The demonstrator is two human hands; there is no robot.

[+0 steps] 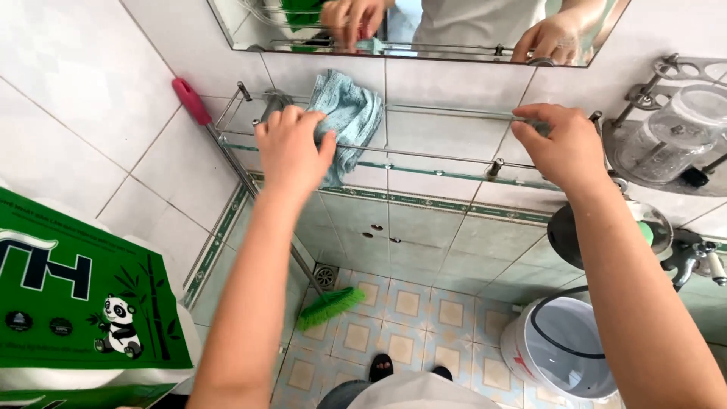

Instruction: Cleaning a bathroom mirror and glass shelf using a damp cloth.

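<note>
Up on the wall, our left hand [289, 151] presses a blue-grey cloth [350, 115] onto the left part of the glass shelf [424, 168], fingers bunched and clamped on the fabric so it stays under the palm. Our right hand [559, 145] grips the shelf's far metal rail [439, 111] at the right end, fingers curled shut around it, seemingly to steady us. Below lie white wall tiles, a patterned floor, a green-bristled brush [330, 306] with a pink-tipped handle leaning left, a white bucket [560, 350] near right, and a mirror [424, 30] above.
</note>
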